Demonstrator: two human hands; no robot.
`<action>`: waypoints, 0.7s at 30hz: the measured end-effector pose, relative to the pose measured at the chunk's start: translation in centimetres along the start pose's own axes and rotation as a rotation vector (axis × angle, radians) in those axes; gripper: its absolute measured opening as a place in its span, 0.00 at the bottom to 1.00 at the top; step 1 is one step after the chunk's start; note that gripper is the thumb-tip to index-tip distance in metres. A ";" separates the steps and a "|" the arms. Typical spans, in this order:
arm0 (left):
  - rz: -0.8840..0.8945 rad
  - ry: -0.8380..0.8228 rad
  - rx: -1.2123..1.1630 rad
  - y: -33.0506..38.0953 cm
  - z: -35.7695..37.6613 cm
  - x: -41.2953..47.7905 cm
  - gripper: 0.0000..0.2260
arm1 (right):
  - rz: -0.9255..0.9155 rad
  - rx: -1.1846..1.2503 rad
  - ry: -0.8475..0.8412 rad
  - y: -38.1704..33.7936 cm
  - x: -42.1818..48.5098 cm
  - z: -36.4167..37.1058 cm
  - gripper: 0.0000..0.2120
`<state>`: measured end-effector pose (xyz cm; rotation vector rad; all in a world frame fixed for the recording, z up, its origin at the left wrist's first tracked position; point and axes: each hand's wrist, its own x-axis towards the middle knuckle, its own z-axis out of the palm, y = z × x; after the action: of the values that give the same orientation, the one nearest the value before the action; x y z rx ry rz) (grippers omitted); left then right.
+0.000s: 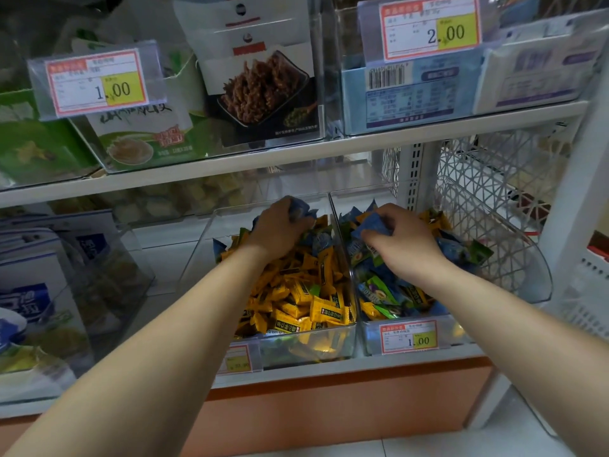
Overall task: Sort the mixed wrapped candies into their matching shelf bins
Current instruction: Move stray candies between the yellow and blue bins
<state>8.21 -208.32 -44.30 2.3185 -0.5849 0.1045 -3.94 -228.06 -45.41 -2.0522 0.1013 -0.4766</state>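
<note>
At the candy shelf, my left hand [280,225] clutches blue candies [301,207] over the yellow bin [342,338]. Their home, the blue bin [461,334], lies directly to its right, where my right hand [400,240] grips another blue candy [374,225]. Two bins, two hands; candies beyond counting.

Retail shop, snack aisle. White shelving [296,153] carries clear plastic bins [342,344] of wrapped candies [306,291]. Printed price tags [99,82] reading 1.00 and 2.00 front the bins. Packaged snack boxes [260,80] stand above the hands.
</note>
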 end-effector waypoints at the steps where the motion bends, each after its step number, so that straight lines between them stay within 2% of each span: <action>1: 0.005 -0.017 0.008 0.5 0.9 0.5 0.15 | -0.001 -0.013 0.000 0.0 0.0 0.0 0.06; 4: -0.061 -0.199 0.109 0.8 3.1 1.3 0.21 | -0.013 -0.045 -0.001 0.0 0.0 0.2 0.09; 6: -0.087 -0.244 0.114 0.2 3.7 1.3 0.27 | -0.020 -0.047 -0.001 0.0 0.1 0.2 0.09; 9: -0.074 -0.176 0.052 -0.6 3.8 1.0 0.28 | -0.001 -0.043 -0.026 0.1 0.4 0.2 0.08; 14: -0.051 -0.072 0.044 -1.1 1.9 -0.3 0.21 | 0.046 -0.061 -0.109 0.1 1.2 -0.9 0.05; 17: -0.048 -0.055 -0.012 -0.9 -0.2 -0.7 0.21 | 0.068 -0.034 -0.031 0.1 1.5 -2.1 0.14; 19: -0.054 -0.060 -0.041 -0.3 -0.9 -0.9 0.24 | 0.047 -0.028 0.038 0.3 1.4 -2.7 0.14; 21: -0.039 0.026 -0.088 0.5 -1.1 -1.0 0.23 | 0.007 -0.031 0.104 0.6 1.2 -3.1 0.12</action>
<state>7.23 -207.52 -43.35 2.2384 -0.5209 0.0889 -3.96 -231.26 -44.22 -2.0561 0.1798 -0.5809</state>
